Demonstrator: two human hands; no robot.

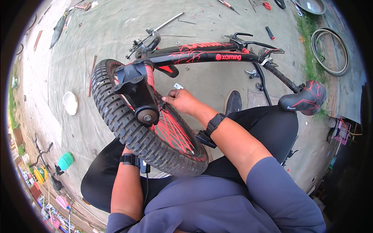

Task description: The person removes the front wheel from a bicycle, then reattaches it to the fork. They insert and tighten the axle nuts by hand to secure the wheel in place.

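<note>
A bicycle wheel [128, 128] with a knobby black tyre and red spokes stands tilted in front of me, between my legs. It sits in a black fork [136, 93] joined to a black and red bicycle frame [202, 57]. My right hand [180, 101] reaches in beside the fork, its fingers closed on a small dark part near the spokes that I cannot make out. From the lower left my left forearm [126, 182] goes up behind the tyre. The tyre hides my left hand, so its fingers do not show.
The frame's black saddle [305, 99] lies at the right. Loose tyres [330, 51] rest at the far right, below a metal basin [311, 6]. A screwdriver [269, 33] and several tools lie on the floor. A white bowl [70, 103] and a green container [65, 160] are at the left.
</note>
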